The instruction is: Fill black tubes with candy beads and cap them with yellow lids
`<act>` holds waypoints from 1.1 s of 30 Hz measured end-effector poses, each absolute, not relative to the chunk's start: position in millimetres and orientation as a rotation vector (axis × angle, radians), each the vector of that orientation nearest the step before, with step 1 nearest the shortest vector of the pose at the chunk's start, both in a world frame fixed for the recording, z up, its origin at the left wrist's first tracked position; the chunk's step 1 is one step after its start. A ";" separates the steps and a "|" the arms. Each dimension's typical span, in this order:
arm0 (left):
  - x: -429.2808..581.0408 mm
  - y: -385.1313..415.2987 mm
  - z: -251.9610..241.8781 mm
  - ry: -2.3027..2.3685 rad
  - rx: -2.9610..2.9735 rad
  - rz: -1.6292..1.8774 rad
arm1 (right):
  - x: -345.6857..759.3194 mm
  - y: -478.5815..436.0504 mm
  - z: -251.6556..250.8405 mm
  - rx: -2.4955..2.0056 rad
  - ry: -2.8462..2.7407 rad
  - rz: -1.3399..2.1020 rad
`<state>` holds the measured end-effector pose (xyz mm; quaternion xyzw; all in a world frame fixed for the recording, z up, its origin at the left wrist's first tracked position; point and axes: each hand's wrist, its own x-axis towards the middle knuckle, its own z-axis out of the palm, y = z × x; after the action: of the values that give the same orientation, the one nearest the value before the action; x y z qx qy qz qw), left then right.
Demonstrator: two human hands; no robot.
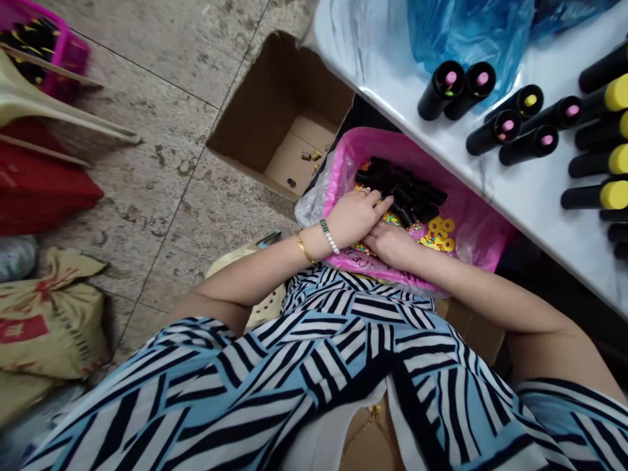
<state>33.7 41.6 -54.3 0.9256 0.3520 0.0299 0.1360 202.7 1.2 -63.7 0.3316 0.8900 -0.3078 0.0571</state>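
Both hands are together in a pink basket on my lap. My left hand lies over small coloured beads, its fingers bent and one pointing towards the black tubes. My right hand is just beside it, low in the beads, its fingers curled and partly hidden by the left hand. I cannot make out what either hand holds. Yellow rings lie in the basket to the right of the hands.
A white table at the upper right bears upright black tubes, yellow-capped tubes and a blue plastic bag. An open cardboard box with small pieces stands on the floor. A cream stool and a tied sack are at left.
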 end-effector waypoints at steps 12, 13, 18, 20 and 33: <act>29.3 45.9 -38.4 1.095 2.197 0.414 | 245.2 11.7 -21.6 1.086 2.390 -2.219; 26.1 45.6 -34.9 1.063 2.099 0.503 | 249.5 11.5 -15.8 1.104 2.429 -2.207; 8.4 40.7 -24.2 0.840 1.649 0.507 | 270.0 6.9 -6.0 1.440 2.501 -1.943; 2.8 36.0 -23.7 0.826 1.603 0.523 | 270.9 7.2 -12.3 1.547 2.663 -1.617; -11.1 7.9 -26.5 1.205 2.011 0.827 | 212.5 13.5 -66.7 0.954 2.866 -1.134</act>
<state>-11.1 7.9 -26.5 0.7658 0.4591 0.3148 0.3219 212.5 13.5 -66.7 0.2954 0.8875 -0.3510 -0.0425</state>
